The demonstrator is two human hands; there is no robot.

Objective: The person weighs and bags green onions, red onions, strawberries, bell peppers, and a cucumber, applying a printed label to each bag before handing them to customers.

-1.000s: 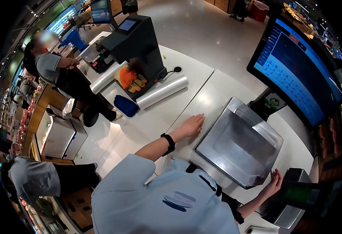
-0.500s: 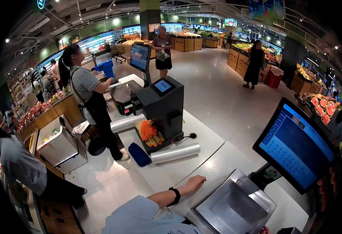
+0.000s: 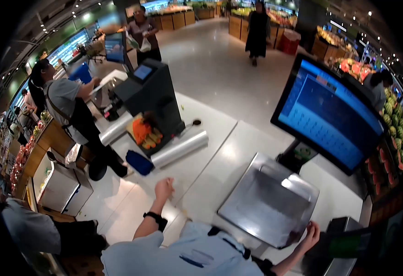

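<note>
My left hand (image 3: 164, 188) is over the near edge of the white counter (image 3: 217, 147), with loosely bent fingers and nothing visible in them. Close beyond it are a dark blue pouch (image 3: 139, 162) and a roll of clear plastic bags (image 3: 181, 149). A steel weighing scale (image 3: 270, 202) stands in front of me, its metal plate bare. At the scale's right front edge is my right hand (image 3: 311, 235), fingers slightly apart and nothing seen in them. The scale's touch screen (image 3: 328, 115) rises behind it on a stand.
A dark label-printing machine (image 3: 148, 99) stands left on the counter, with orange and yellow gloves (image 3: 146, 132) at its base. A co-worker in an apron (image 3: 73, 103) is beyond it. Another person bends at lower left (image 3: 31, 225). Watermelons (image 3: 394, 129) line the right side.
My view has tilted down and swung right. My left hand has drawn back from beside the scale toward the pouch. My right hand has come further into view at the scale's edge.
</note>
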